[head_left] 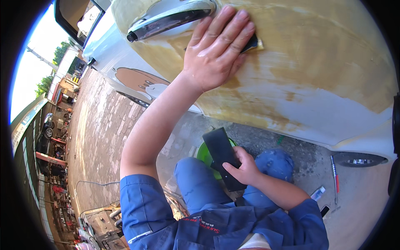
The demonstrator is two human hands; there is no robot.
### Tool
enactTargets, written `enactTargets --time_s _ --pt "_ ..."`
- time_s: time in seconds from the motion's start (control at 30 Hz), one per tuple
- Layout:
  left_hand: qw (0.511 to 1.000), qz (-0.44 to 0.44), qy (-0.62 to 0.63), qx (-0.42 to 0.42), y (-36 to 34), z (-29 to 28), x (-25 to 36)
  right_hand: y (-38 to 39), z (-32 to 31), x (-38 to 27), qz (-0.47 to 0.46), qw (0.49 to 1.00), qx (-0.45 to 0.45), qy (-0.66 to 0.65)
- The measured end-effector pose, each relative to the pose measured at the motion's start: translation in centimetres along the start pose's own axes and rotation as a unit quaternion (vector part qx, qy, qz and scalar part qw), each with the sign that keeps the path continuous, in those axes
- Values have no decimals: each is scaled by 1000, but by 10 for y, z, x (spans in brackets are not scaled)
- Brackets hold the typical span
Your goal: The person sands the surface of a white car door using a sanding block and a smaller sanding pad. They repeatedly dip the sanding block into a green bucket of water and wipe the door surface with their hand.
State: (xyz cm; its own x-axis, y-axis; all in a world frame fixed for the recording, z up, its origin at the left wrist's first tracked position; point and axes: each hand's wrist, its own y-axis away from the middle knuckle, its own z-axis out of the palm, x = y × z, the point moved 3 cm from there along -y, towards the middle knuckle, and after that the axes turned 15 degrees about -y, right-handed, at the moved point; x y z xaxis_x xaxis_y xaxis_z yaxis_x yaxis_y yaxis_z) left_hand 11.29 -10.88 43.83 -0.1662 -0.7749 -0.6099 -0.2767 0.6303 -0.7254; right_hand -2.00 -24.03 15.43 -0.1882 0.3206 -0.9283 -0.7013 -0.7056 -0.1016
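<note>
My left hand lies flat on a car's body panel, fingers stretched out just below the door handle. Under the palm is a dark sheet that looks like sandpaper; its edge sticks out beside the fingers. The panel is patchy yellow-brown and whitish. Lower down, over my knees, my right hand is closed round a long black rectangular block, thumb on top. Behind the block shows part of a bright green bucket.
Right of my knees lie a bottle or tube, a dark phone-like object and a red-handled rod. A car wheel stands at the right. Cluttered machinery is at lower left, beside brick paving.
</note>
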Motion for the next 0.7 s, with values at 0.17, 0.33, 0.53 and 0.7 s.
enactTargets --time_s 0.17,0.33,0.53,0.7 --pt "985 111 99 88 -89 20 55 -10 17 14 -11 1000 -10 7" --pt "971 141 180 70 -56 15 13 -5 15 14 16 1000 8 2" --pt "994 104 -15 -29 -20 -11 -1 0 3 -4 0 1000 -20 -14" --pt "978 123 19 169 -119 41 89 -7 14 9 27 999 -39 12"
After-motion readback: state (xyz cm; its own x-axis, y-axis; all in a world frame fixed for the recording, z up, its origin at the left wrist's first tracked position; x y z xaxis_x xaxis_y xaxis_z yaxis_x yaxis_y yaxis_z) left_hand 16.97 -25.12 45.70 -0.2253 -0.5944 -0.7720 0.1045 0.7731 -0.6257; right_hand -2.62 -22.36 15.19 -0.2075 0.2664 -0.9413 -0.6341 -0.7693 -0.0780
